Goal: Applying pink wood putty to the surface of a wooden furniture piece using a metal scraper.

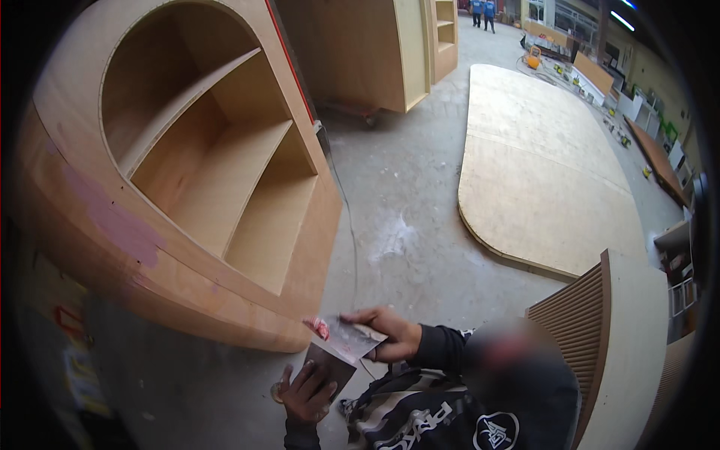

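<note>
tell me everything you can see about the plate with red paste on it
The thin, flat plate looks greyish and slightly shiny, perhaps metal or plastic. Red paste sits near its left corner, with paler smears across its face. The right hand grips its right side, holding it above the floor. The darker plate in the left hand borders its lower edge in this view; whether the two touch is unclear.

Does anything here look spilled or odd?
Yes: a white smear on the grey floor, perhaps something spilled. Also, an uneven pinkish-purple patch on the wooden cabinet, beside its arched opening, stands out against the plain wood; it could be filler.
</note>
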